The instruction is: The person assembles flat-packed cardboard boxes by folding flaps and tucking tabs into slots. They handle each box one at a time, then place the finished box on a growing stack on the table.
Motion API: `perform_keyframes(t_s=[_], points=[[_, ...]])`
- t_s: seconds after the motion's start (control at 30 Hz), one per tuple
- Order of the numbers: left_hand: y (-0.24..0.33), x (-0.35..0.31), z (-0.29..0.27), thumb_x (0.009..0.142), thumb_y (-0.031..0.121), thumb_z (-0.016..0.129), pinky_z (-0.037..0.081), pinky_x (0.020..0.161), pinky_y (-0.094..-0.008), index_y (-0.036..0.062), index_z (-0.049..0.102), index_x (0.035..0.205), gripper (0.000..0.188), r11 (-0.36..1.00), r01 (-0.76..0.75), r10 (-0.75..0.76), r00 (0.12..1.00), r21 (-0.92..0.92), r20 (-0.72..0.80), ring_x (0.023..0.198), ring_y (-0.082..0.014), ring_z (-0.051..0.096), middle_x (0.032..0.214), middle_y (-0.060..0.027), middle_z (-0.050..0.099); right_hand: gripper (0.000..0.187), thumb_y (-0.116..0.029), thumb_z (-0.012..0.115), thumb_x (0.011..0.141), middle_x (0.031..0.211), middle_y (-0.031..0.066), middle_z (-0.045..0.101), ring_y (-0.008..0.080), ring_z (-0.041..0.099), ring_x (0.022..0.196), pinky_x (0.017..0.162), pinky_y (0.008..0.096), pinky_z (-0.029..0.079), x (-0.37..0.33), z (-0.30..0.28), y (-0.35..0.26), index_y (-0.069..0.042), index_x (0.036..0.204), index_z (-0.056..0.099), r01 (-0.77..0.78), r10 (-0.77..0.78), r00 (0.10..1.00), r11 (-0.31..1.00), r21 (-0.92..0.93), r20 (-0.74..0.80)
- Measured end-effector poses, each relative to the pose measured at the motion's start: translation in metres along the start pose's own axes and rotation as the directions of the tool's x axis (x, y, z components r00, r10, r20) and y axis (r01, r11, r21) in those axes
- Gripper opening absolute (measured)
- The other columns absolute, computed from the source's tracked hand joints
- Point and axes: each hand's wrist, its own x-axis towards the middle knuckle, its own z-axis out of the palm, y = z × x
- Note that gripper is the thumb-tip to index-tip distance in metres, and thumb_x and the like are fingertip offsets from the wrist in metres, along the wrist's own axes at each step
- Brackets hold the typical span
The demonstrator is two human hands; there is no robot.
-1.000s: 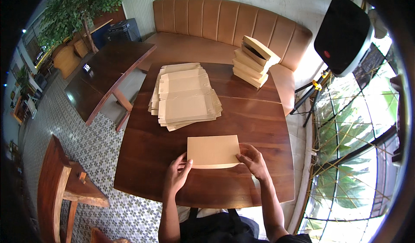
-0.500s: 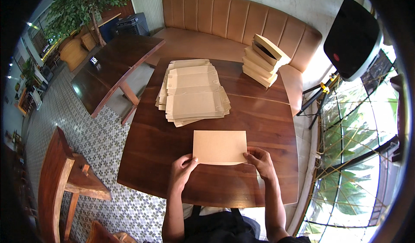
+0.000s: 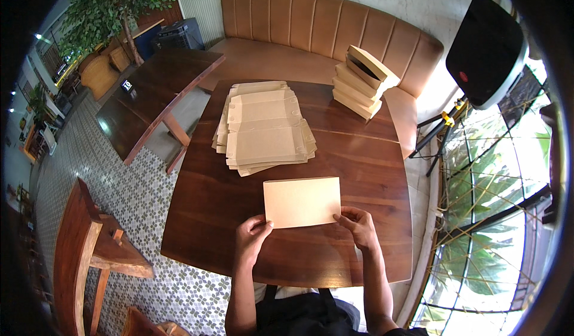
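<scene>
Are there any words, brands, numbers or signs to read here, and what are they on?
Small black-and-white sign on the side table: shows a number, not copied here.
Red badge on the black speaker: too small to read.
Cardboard box and flat cardboard sheets: no readable print shows.

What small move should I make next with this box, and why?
Probably carry the box toward the stacked boxes at the far right of the table: it looks closed, and your left hand and right hand hold it by its near corners.

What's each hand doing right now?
Left hand: closed, holding the brown rectangular cardboard box by its lower left corner.
Right hand: closed, holding the same box by its lower right corner.
</scene>
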Motion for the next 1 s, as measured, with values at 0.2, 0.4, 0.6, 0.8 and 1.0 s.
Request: perform_keyframes(t_s=[0.2, 0.4, 0.6, 0.8, 1.0], points=[[0.0, -0.003, 0.005, 0.097, 0.016, 0.078, 0.055, 0.091, -0.0262, -0.008, 0.069, 0.122, 0.036, 0.999, 0.039, -0.04, 0.998, 0.008, 0.05, 0.102, -0.0125, 0.07, 0.11, -0.0099, 0.075, 0.041, -0.015, 0.083, 0.093, 0.113, 0.0163, 0.077, 0.0193, 0.073, 0.104, 0.097, 0.0326, 0.057, 0.007, -0.006, -0.003, 0.008, 0.123, 0.069, 0.057, -0.057, 0.998, 0.993, 0.101, -0.001], [0.002, -0.002, 0.017, 0.098, 0.018, 0.078, 0.054, 0.092, -0.0258, -0.0094, 0.07, 0.124, 0.038, 1.0, -0.03, 0.03, 0.999, 0.005, -0.014, 0.103, -0.0125, 0.069, 0.111, -0.0095, 0.075, 0.039, -0.014, 0.081, 0.094, 0.114, 0.0162, 0.076, 0.0195, 0.073, 0.104, 0.096, 0.0327, 0.058, 0.012, -0.003, -0.003, 0.008, 0.124, 0.069, 0.087, -0.085, 0.996, 0.992, 0.096, -0.027], [-0.008, -0.003, 0.017, 0.1, 0.016, 0.076, 0.053, 0.096, -0.0269, -0.0073, 0.071, 0.125, 0.035, 0.991, -0.02, 0.02, 1.0, -0.134, -0.002, 0.107, -0.0131, 0.068, 0.117, -0.0098, 0.075, 0.04, -0.016, 0.078, 0.097, 0.108, 0.0099, 0.075, 0.015, 0.071, 0.095, 0.088, 0.0285, 0.057, 0.017, 0.002, -0.006, 0.007, 0.127, 0.066, 0.06, -0.063, 0.998, 0.99, 0.131, 0.016], [-0.024, 0.003, 0.023, 0.101, 0.016, 0.074, 0.053, 0.1, -0.0287, -0.0064, 0.067, 0.128, 0.035, 0.983, -0.013, 0.011, 1.0, -0.182, -0.011, 0.11, -0.0136, 0.067, 0.12, -0.0092, 0.072, 0.044, -0.022, 0.08, 0.097, 0.111, 0.0084, 0.073, 0.0135, 0.069, 0.1, 0.087, 0.0291, 0.056, 0.025, 0.013, -0.001, 0.003, 0.128, 0.061, 0.104, -0.099, 0.989, 0.994, 0.037, -0.105], [-0.021, 0.001, 0.03, 0.102, 0.028, 0.074, 0.051, 0.107, -0.0367, -0.0039, 0.061, 0.133, 0.046, 0.996, 0.002, -0.005, 0.999, -0.088, -0.032, 0.117, -0.0207, 0.064, 0.125, -0.0125, 0.066, 0.045, -0.023, 0.082, 0.095, 0.109, 0.0108, 0.075, 0.0165, 0.071, 0.096, 0.084, 0.0305, 0.06, 0.028, 0.011, 0.005, 0.005, 0.126, 0.065, 0.091, -0.079, 0.992, 0.988, 0.127, -0.097]])
